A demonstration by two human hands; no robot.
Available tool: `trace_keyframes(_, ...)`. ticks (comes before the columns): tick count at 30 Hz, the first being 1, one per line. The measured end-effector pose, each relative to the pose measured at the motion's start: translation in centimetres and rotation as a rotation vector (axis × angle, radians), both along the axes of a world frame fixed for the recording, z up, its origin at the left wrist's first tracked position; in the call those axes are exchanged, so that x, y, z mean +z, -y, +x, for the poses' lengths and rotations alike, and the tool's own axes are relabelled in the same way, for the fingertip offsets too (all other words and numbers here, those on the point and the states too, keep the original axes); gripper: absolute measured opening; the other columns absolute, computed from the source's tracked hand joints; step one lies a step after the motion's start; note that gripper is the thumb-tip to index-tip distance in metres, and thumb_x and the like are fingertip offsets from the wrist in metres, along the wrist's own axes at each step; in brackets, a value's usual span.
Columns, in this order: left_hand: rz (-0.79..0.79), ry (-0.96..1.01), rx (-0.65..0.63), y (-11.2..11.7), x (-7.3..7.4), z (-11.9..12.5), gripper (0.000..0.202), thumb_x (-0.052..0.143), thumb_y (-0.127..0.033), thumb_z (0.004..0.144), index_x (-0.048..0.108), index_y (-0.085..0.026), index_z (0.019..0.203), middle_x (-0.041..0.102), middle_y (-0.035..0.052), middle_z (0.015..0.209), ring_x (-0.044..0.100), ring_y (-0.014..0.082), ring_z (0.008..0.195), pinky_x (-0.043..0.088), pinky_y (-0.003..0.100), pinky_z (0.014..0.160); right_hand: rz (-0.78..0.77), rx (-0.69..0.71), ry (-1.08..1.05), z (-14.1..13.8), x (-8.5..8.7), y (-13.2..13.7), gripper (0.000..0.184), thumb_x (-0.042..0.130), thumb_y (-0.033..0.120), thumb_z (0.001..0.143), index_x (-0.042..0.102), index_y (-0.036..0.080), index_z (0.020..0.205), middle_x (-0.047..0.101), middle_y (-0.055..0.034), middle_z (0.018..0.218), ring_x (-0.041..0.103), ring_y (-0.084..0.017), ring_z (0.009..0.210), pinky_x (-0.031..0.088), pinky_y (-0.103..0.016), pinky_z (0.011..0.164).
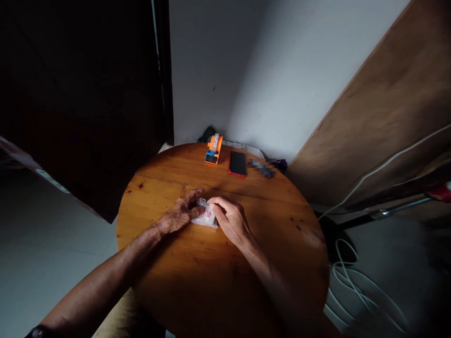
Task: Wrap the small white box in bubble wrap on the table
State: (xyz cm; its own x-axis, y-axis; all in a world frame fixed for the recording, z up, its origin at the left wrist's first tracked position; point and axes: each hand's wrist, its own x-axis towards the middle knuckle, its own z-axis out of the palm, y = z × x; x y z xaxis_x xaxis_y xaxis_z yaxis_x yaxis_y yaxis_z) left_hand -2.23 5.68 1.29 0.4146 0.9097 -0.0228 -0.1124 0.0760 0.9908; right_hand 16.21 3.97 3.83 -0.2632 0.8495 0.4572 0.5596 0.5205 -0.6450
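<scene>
A small packet in clear, crinkled plastic with red print (205, 213) lies on the round wooden table (169, 263). My left hand (181, 213) holds it from the left, thumb across its top and fingers along the far side, the index finger stretched out. At the packet's upper right corner, my right hand (230, 218) pinches the edge of the plastic between thumb and curled index finger. Its other fingers are folded and partly hidden. What is inside the wrapping I cannot make out.
Toward the table's far edge stand an orange tape dispenser (213, 149), a red-cased phone (237, 164) and a blurred dark item (261, 168). A white wall (218, 70) rises behind. White cable (352, 277) lies coiled on the floor at right.
</scene>
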Motion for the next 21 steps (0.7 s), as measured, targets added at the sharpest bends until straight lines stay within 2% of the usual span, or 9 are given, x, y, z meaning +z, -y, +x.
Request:
trace_keyframes(3, 0.009, -0.039, 0.034, -0.02, 0.06, 0.02, 0.074, 0.074, -0.035, 0.076, 0.045, -0.014, 0.141, 0.063, 0.0111, 0.110, 0.058, 0.0213, 0.095, 0.045, 0.034, 0.083, 0.076, 0.032, 0.072, 0.12, 0.02, 0.17, 0.025, 0.047, 0.019, 0.093, 0.071, 0.023, 0.090, 0.072, -0.0036, 0.091, 0.066, -0.017, 0.086, 0.050, -0.029, 0.081)
trace_keyframes(8, -0.009, -0.037, 0.086, -0.18, -0.16, 0.02, 0.067, 0.074, -0.032, 0.075, 0.051, -0.014, 0.134, 0.063, 0.0072, 0.101, 0.058, 0.0203, 0.088, 0.046, 0.033, 0.079, 0.169, 0.026, 0.115, 0.15, -0.52, 0.28, 0.024, 0.050, 0.019, 0.094, 0.074, 0.023, 0.096, 0.072, -0.0067, 0.098, 0.066, -0.019, 0.090, 0.052, -0.034, 0.082)
trace_keyframes(21, -0.047, 0.022, 0.035, -0.59, 0.27, -0.03, 0.069, 0.079, -0.033, 0.069, 0.052, -0.016, 0.130, 0.064, 0.0046, 0.098, 0.058, 0.0160, 0.083, 0.044, 0.030, 0.077, 0.288, 0.024, 0.208, 0.20, -0.23, 0.54, 0.025, 0.048, 0.016, 0.095, 0.072, 0.022, 0.093, 0.075, -0.0050, 0.093, 0.067, -0.019, 0.086, 0.049, -0.033, 0.083)
